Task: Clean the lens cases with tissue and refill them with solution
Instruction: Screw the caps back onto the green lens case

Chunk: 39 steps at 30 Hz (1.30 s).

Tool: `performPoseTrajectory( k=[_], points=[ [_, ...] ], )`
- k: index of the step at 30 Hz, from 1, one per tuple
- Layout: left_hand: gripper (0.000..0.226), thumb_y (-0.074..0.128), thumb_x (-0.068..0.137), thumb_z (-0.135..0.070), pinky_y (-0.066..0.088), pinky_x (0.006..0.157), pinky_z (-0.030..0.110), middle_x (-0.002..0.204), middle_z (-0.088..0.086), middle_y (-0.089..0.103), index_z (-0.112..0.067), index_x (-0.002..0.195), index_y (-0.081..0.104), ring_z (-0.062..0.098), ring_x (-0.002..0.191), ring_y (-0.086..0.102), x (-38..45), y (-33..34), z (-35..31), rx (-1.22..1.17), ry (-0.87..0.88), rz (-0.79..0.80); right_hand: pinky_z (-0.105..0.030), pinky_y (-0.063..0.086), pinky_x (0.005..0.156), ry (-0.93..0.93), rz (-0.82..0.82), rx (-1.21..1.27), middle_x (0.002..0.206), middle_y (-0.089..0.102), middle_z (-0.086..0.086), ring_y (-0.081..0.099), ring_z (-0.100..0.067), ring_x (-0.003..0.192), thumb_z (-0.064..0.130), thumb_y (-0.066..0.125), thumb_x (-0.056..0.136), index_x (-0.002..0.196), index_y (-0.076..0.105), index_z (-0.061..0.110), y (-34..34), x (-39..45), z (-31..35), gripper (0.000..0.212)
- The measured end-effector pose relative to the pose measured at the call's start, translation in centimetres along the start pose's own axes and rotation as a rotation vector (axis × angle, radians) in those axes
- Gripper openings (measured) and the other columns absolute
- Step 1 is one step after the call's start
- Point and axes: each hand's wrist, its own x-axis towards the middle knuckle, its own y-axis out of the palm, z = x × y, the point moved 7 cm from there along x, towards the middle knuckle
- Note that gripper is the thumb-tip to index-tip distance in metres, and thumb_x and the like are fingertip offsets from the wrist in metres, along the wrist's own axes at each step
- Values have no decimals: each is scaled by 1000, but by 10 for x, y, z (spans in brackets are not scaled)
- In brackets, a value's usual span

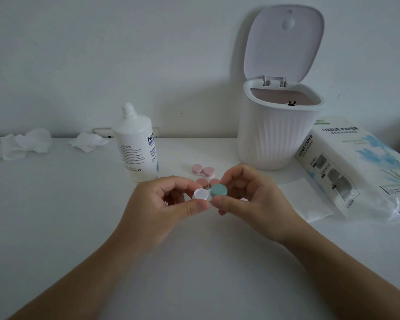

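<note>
A lens case with one white cap point(200, 194) and one green cap point(219, 190) is held above the table at the centre. My left hand point(169, 204) pinches the white-capped side. My right hand point(247, 195) grips the green cap between thumb and fingers. Behind the hands lie two pink lens cases point(203, 170) point(207, 182) on the table, the nearer one partly hidden by my fingers. A white solution bottle point(136, 146) stands upright to the left of them. A flat tissue sheet point(307, 199) lies at my right hand's side.
A white ribbed bin point(277, 139) with its lid raised stands at the back right. A tissue paper pack point(356, 167) lies right of it. Crumpled tissues point(26, 144) point(88, 141) rest at the back left by the wall.
</note>
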Motion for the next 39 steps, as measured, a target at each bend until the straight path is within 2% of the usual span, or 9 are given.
performPoseTrajectory(
  k=[4, 15, 20, 24, 28, 30, 32, 35, 39],
  points=[
    [21, 86, 64, -44, 39, 52, 11, 69, -23, 69, -42, 83, 77, 2, 56, 46, 0, 0, -3, 5, 9, -5, -36, 60, 78, -8, 71, 13, 102, 76, -1, 74, -25, 78, 26, 76, 85, 114, 69, 20, 0, -2, 2, 30],
    [21, 84, 62, -49, 37, 53, 11, 60, -17, 61, -43, 81, 77, 2, 56, 45, -1, -3, -2, 36, 45, -42, -32, 59, 82, -43, 14, -91, 97, 77, 2, 75, -20, 82, 27, 74, 84, 107, 74, 18, 0, -3, 9, 25],
    [23, 84, 64, -38, 40, 58, 10, 63, -22, 62, -34, 85, 76, 2, 57, 49, -3, 0, -8, 96, 96, -12, -18, 55, 83, -60, 18, -179, 106, 75, 15, 73, -14, 90, 27, 79, 81, 110, 74, 28, -2, -5, 11, 29],
    [20, 84, 68, -37, 40, 60, 7, 71, -28, 65, -38, 86, 75, 1, 60, 51, -4, 2, -13, 105, 155, 13, -13, 52, 82, -74, 19, -198, 105, 75, 20, 72, -9, 89, 33, 77, 80, 112, 72, 38, -2, -6, 15, 33],
    [32, 82, 72, -44, 43, 62, 10, 86, -29, 67, -52, 101, 70, 3, 66, 57, -2, -3, -13, 196, 198, 23, -23, 56, 87, -88, 26, -133, 109, 76, 12, 74, -15, 94, 29, 75, 83, 111, 75, 32, -7, -6, 17, 28],
    [32, 80, 73, -44, 43, 62, 8, 91, -31, 65, -47, 104, 71, 5, 68, 59, 0, -10, -5, 319, 175, -31, -30, 58, 88, -58, 4, -92, 105, 78, 5, 75, -18, 93, 30, 75, 82, 109, 76, 27, -11, -7, 14, 27],
    [35, 83, 77, -36, 41, 64, 6, 97, -35, 61, -34, 110, 73, 7, 70, 60, 1, -15, 6, 439, 136, -67, -27, 58, 86, -44, -13, -67, 99, 79, 1, 76, -18, 89, 30, 74, 81, 105, 76, 27, -15, -8, 13, 25],
    [41, 79, 83, -33, 42, 66, 8, 107, -36, 57, -32, 123, 68, 8, 71, 59, 2, -13, 20, 588, 73, -31, -21, 56, 84, -45, 0, -86, 96, 79, 3, 76, -15, 88, 31, 73, 81, 105, 76, 32, -16, -9, 16, 24],
    [46, 72, 89, -38, 40, 74, 11, 122, -26, 60, -33, 134, 61, -14, 78, 54, 2, -8, 29, 668, 23, 33, -16, 54, 82, -55, 12, -118, 92, 79, 8, 75, -12, 87, 31, 73, 81, 102, 76, 42, -16, -9, 20, 24]
  ],
)
